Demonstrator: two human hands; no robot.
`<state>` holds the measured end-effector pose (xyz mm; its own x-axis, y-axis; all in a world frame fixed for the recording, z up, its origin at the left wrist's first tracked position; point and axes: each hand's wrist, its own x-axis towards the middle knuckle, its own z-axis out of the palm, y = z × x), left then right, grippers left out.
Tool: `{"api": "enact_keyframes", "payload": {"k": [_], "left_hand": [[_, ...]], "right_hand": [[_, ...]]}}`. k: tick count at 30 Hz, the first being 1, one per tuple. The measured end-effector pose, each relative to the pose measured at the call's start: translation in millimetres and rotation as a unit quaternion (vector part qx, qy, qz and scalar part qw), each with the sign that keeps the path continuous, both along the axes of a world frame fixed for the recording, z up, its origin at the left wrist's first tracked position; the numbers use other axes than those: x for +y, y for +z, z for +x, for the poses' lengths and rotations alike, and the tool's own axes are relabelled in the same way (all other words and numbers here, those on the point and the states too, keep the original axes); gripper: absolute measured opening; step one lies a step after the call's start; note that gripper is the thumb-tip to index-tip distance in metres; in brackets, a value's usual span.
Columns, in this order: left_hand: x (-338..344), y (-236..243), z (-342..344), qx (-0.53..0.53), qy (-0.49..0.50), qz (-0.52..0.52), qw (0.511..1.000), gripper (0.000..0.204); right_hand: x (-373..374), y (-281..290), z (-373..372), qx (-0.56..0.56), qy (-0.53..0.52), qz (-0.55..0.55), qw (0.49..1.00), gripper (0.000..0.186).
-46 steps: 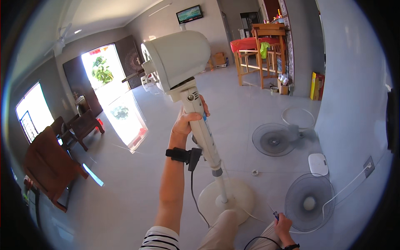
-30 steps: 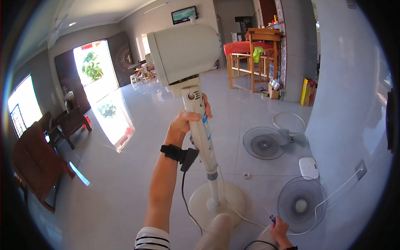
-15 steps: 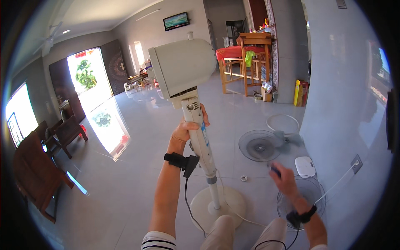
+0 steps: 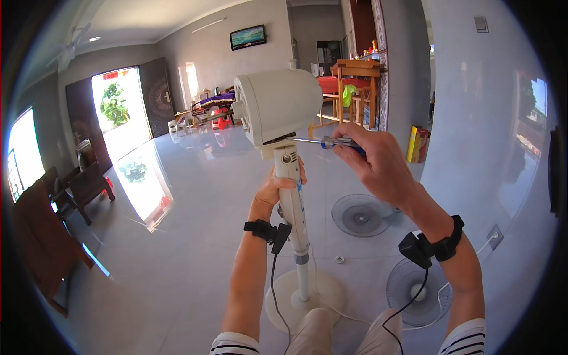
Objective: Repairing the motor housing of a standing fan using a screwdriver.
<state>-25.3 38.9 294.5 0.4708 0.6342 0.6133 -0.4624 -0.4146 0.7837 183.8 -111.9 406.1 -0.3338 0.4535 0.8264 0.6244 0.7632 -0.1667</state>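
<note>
A white standing fan without its blades and grilles stands upright before me, its motor housing (image 4: 281, 106) on top of the neck (image 4: 290, 201). My left hand (image 4: 278, 186) is wrapped round that neck, just below the housing. In my right hand (image 4: 378, 160) is a screwdriver (image 4: 332, 142), pointing left. Its metal tip reaches the gap under the housing; whether it sits on a screw I cannot make out. The round fan base (image 4: 281, 299) rests on the floor by my knees.
A round fan grille (image 4: 361, 216) lies on the floor to the right, another grille (image 4: 408, 302) nearer me. A small ring (image 4: 339, 259) lies between. A white cord runs to the wall socket (image 4: 494, 236). Wooden chairs (image 4: 47, 242) stand left, a wooden table (image 4: 358, 70) farther back.
My right hand has risen from above the floor grille to the fan, bringing the screwdriver under the housing. The housing appears slightly lower and farther right in view. My left hand keeps its hold.
</note>
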Motion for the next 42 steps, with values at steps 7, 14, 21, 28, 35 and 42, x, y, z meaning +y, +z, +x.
{"api": "enact_keyframes", "payload": {"k": [7, 14, 21, 28, 35, 42], "left_hand": [[-1.6, 2.3, -0.1, 0.009, 0.005, 0.015, 1.0, 0.058], [-6.5, 4.3, 2.0, 0.007, 0.048, 0.011, 0.999, 0.052], [-16.3, 7.4, 4.0, 0.008, 0.082, 0.004, 0.997, 0.05], [-20.9, 7.2, 4.1, 0.009, 0.12, 0.007, 0.993, 0.053], [-16.3, 5.5, -0.7, 0.034, 0.122, 0.01, 0.992, 0.049], [-21.5, 11.3, 1.8, 0.027, 0.106, -0.003, 0.994, 0.049]], "right_hand": [[10.7, 14.6, -11.9, -0.039, -0.027, 0.007, 0.999, 0.013], [6.9, 16.2, -24.9, -0.208, -0.244, 0.13, 0.938, 0.015], [-0.3, 18.4, 4.6, -0.061, -0.215, 0.064, 0.973, 0.014], [11.0, 22.1, -1.5, -0.001, -0.075, 0.022, 0.997, 0.018], [4.0, 21.7, -11.0, -0.006, -0.069, -0.014, 0.998, 0.021], [32.9, 7.0, -5.5, 0.039, -0.01, -0.028, 0.999, 0.023]]}}
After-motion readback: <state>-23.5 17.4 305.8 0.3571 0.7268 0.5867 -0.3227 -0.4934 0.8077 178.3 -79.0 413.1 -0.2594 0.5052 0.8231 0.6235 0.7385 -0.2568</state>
